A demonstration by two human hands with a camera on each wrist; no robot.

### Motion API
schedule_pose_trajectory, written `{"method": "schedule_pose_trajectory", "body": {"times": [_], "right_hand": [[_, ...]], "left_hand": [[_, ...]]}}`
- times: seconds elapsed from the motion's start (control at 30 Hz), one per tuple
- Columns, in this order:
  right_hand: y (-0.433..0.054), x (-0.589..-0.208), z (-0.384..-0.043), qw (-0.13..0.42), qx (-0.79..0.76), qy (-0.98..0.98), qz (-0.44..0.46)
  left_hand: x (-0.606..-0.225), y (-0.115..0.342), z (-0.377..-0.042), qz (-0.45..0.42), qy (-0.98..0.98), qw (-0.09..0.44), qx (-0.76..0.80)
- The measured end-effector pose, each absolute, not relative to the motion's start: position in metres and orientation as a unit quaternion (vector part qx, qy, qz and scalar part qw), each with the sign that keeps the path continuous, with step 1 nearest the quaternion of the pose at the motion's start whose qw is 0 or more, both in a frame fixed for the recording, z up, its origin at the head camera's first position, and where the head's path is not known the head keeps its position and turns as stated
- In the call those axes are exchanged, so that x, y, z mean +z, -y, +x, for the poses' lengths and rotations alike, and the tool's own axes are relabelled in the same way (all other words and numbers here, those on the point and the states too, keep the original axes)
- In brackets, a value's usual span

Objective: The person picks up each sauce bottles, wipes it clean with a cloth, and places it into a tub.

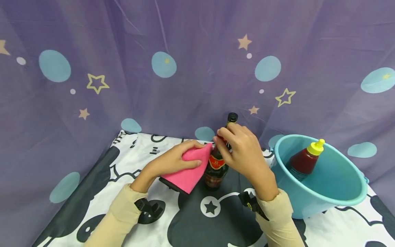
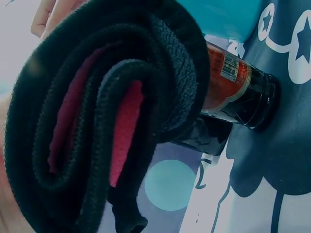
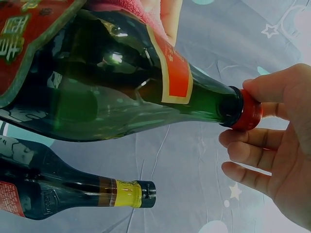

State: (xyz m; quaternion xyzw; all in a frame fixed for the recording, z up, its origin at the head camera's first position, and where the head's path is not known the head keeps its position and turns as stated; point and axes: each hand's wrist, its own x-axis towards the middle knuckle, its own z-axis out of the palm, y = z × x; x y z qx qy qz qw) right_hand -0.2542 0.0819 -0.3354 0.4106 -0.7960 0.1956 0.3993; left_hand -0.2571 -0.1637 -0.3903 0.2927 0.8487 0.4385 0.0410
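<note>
My left hand (image 1: 177, 159) grips a folded pink cloth (image 1: 194, 171) with dark edging; in the left wrist view the layered cloth (image 2: 129, 131) fills the foreground. Right beside it a dark green glass bottle (image 1: 216, 164) with a red label stands upright. My right hand (image 1: 242, 151) pinches this bottle's red cap (image 3: 251, 110) between thumb and fingers, clearest in the right wrist view. Behind stands a second dark bottle (image 3: 73, 187) with a yellow neck band; its black top (image 1: 232, 117) shows above my right hand. Whether the cloth touches the front bottle I cannot tell.
To the right stands a light blue bucket (image 1: 321, 202), with a dark red squeeze bottle (image 1: 303, 164) with a yellow cap leaning inside. A black-and-white patterned cloth (image 1: 132, 161) covers the table. Behind it hangs a purple curtain (image 1: 197, 92).
</note>
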Motion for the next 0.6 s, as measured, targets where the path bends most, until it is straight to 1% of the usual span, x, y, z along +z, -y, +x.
{"method": "schedule_pose_trajectory", "body": {"times": [0.1,0.27,0.4,0.47,0.6], "right_hand": [[-0.0820,-0.3354,-0.2548,0.396,0.198,0.798,0.409],[-0.0813,-0.3328,-0.2559,0.397,0.201,0.797,0.408],[-0.0817,-0.3350,-0.2551,0.396,0.203,0.797,0.409],[-0.0815,-0.3353,-0.2552,0.396,0.203,0.796,0.409],[-0.0815,-0.3356,-0.2549,0.396,0.205,0.796,0.408]], "left_hand": [[-0.3916,0.1641,-0.2590,0.288,-0.840,0.060,0.455],[-0.3905,0.1672,-0.2619,0.294,-0.843,0.059,0.447],[-0.3939,0.1680,-0.2621,0.293,-0.847,0.068,0.438],[-0.3941,0.1676,-0.2618,0.294,-0.855,0.065,0.423],[-0.3913,0.1660,-0.2585,0.303,-0.875,0.041,0.375]]}}
